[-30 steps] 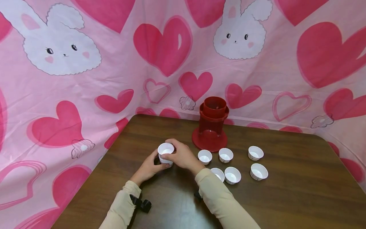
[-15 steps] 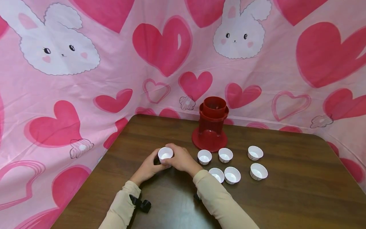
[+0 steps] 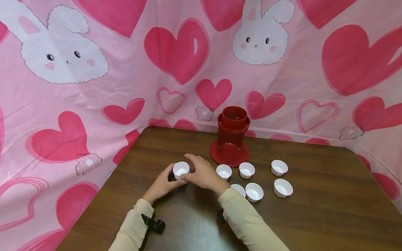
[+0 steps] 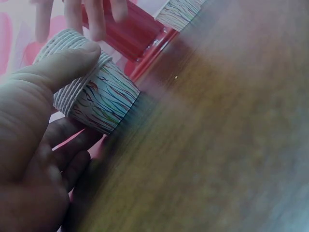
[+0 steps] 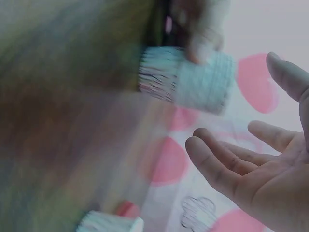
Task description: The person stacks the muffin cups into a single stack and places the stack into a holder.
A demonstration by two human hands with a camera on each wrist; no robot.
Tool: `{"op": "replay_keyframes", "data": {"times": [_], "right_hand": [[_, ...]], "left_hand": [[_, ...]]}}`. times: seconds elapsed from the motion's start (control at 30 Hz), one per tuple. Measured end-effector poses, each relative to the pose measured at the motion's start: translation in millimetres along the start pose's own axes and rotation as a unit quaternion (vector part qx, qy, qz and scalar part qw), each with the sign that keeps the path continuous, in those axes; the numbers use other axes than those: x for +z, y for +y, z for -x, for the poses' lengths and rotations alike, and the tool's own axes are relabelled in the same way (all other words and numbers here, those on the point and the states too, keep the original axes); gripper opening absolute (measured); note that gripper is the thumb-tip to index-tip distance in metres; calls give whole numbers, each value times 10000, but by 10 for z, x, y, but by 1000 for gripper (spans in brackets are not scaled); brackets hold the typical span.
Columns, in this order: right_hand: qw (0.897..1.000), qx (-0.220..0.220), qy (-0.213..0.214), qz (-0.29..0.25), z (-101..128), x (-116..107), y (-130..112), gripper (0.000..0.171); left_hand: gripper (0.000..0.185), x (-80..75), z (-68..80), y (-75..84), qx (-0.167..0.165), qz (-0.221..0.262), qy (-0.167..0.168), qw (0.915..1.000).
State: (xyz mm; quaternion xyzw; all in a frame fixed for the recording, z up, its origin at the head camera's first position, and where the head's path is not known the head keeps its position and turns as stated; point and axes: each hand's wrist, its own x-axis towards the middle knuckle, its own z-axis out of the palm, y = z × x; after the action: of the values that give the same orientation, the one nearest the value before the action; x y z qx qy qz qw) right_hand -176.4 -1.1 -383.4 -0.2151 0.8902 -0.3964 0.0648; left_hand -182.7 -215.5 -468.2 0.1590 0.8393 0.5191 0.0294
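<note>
White paper cup stack [image 3: 181,170] stands upright, mouth up, in left hand's [image 3: 161,184] grip; right hand [image 3: 204,174] released beside it

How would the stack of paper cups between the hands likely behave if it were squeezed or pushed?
The stack of paper cups has thin pleated walls, so it would probably crumple under a firm squeeze. It looks light, so a push may slide it on the smooth table. The left hand grips it.

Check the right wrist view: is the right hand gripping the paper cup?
No: the right hand is open, its fingers straight and apart from the paper cup, which the left hand pinches.
</note>
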Motion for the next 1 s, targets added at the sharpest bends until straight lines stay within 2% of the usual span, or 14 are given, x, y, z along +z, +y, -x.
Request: {"op": "replay_keyframes", "data": {"times": [0.03,0.23,0.63,0.8,1.0], "right_hand": [[10000,-49,48,-11,29,-50,-8,72],[9985,-72,303,-458,213,-324,13,53],[9930,-219,906,-720,647,-705,317,38],[9903,-77,1318,-436,891,-914,562,34],[9813,418,1864,220,1230,-1207,886,37]], "left_hand": [[66,13,-15,-56,-7,-5,30,10000],[66,23,-22,-39,-52,-46,78,9999],[68,17,-13,-66,-58,23,84,9999],[70,13,-12,-52,-43,61,67,10000],[70,8,5,-41,-61,84,81,9999]]}}
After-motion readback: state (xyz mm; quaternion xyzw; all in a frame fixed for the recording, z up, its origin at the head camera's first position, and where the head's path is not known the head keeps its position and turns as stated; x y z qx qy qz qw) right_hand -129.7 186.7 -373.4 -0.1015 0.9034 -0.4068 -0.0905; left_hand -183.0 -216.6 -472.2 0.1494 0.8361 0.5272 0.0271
